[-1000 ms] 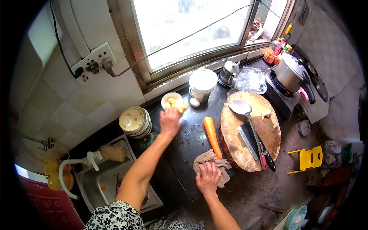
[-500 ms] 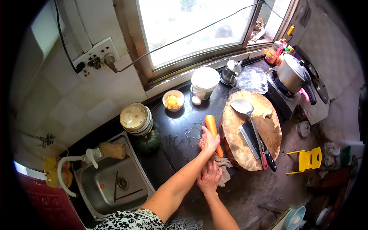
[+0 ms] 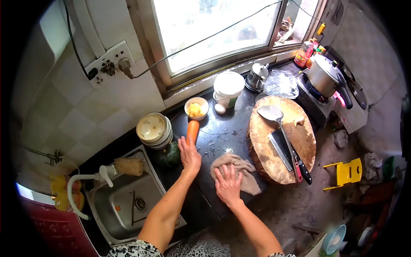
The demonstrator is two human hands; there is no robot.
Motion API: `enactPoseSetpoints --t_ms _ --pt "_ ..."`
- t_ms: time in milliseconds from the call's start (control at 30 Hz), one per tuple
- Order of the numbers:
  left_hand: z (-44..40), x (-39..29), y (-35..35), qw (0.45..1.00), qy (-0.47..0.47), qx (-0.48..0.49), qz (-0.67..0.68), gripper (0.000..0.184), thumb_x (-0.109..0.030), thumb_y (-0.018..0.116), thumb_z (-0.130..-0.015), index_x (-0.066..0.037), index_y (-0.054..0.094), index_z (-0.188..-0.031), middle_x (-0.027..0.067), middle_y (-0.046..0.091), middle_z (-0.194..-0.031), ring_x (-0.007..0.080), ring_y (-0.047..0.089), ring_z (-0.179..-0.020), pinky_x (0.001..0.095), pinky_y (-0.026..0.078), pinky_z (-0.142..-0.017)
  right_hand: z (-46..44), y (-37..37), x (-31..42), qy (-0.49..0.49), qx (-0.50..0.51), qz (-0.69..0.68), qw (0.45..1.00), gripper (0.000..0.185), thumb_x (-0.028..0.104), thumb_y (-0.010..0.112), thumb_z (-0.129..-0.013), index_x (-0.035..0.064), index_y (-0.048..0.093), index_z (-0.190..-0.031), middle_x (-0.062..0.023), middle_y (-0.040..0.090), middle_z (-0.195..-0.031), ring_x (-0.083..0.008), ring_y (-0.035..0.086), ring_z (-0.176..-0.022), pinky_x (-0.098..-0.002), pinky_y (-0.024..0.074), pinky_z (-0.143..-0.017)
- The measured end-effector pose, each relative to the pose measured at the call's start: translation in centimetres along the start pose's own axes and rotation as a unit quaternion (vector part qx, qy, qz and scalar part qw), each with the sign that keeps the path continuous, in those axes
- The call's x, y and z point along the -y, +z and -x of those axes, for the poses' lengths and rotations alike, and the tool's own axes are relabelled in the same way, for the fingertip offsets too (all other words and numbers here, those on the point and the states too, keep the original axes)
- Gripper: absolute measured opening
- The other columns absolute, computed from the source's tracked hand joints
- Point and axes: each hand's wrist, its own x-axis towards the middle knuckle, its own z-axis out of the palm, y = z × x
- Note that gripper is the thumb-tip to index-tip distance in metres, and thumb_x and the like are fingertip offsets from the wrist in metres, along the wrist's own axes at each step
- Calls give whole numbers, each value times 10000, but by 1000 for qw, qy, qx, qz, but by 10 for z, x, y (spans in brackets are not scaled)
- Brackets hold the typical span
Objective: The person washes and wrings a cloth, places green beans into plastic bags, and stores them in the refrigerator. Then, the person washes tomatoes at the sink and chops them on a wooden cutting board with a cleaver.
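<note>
My left hand [image 3: 189, 154] lies over the lower end of an orange carrot [image 3: 192, 131], fingers wrapped along it. The carrot lies on the black counter between a white bowl of yellow pieces [image 3: 195, 110] and a dark green squash [image 3: 168, 155]. My right hand [image 3: 228, 185] presses flat on a beige cloth [image 3: 247, 172], fingers spread. To the right of the cloth is a round wooden chopping block [image 3: 265, 141]. A cleaver [image 3: 280, 150] and a metal spatula [image 3: 271, 113] rest on it, handles toward me, beside a small piece of ginger [image 3: 299, 121].
A steel sink [image 3: 112, 214] is at the left, with stacked bowls [image 3: 153, 128] behind it. Along the window stand a white bucket [image 3: 229, 84], an egg [image 3: 220, 109] and a metal pot [image 3: 257, 77]. A pressure cooker [image 3: 322, 76] sits on the stove. A yellow chair [image 3: 349, 173] is lower right.
My left hand has moved the carrot leftward, close to the bowl and squash. My right hand has shifted slightly up and left onto the cloth, which is now spread farther left over the counter.
</note>
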Motion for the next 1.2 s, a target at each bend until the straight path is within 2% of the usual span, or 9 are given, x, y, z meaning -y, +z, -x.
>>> enactPoseSetpoints --t_ms 33,100,167,300,367,467,800,1033,1200 --pt "2 0 -3 998 2 39 -43 637 37 592 -809 -1 401 -1415 278 329 -1475 465 332 -1374 477 354 -1113 -18 8 1 -29 -10 -7 1000 535 291 661 -840 260 531 -1358 -53 439 -1439 -328 361 -1379 -675 311 -1023" --pt "10 12 3 991 109 -33 -72 486 -22 538 -873 -9 489 -1356 250 370 -1471 437 350 -1375 498 337 -1119 -57 22 2 -88 -23 -15 996 522 313 653 -849 266 538 -1356 -44 439 -1448 -323 362 -1383 -680 310 -1028" --pt "21 19 -1 983 160 4 -94 417 -51 510 -896 2 531 -1309 235 430 -1442 416 370 -1374 501 324 -1129 -102 29 -4 -125 -8 -1 992 500 349 626 -879 268 538 -1365 -36 426 -1475 -329 344 -1402 -691 284 -1054" --pt "45 34 -12 969 206 64 -122 394 -33 511 -883 36 552 -1269 241 465 -1433 402 372 -1390 491 306 -1151 -155 28 -38 -24 32 11 999 466 381 564 -934 257 526 -1381 -46 401 -1515 -359 291 -1437 -680 241 -1100" --pt "54 38 -26 968 220 70 -97 427 9 543 -844 40 552 -1270 257 460 -1431 404 372 -1390 481 308 -1157 -142 34 -61 52 2 -23 998 462 363 558 -945 244 513 -1388 -55 386 -1522 -365 287 -1436 -640 249 -1114" --pt "72 39 -52 976 200 75 -44 423 37 557 -819 36 578 -1241 241 488 -1388 395 403 -1359 471 328 -1140 -102 25 -55 79 -27 -32 996 456 320 572 -942 236 507 -1386 -59 377 -1520 -365 287 -1430 -609 262 -1112" --pt "210 105 -165 987 79 50 132 314 29 550 -823 -5 633 -1123 184 568 -1241 364 491 -1239 462 388 -1054 95 -17 74 105 12 -8 994 512 248 607 -910 215 466 -1401 -105 340 -1521 -436 251 -1427 -635 249 -1103" --pt "344 227 -288 988 51 47 137 241 -7 562 -840 -33 637 -1068 141 598 -1129 317 547 -1137 439 426 -1000 247 -25 244 -63 76 -118 988 488 182 614 -880 95 492 -1344 -200 363 -1469 -447 281 -1412 -635 267 -1099" --pt "443 334 -388 990 -104 -2 98 259 -14 575 -827 -58 641 -1074 120 632 -1092 317 571 -1086 435 426 -975 301 -9 394 -300 122 -99 941 460 178 620 -840 114 563 -1292 -170 489 -1380 -391 381 -1377 -604 313 -1079"
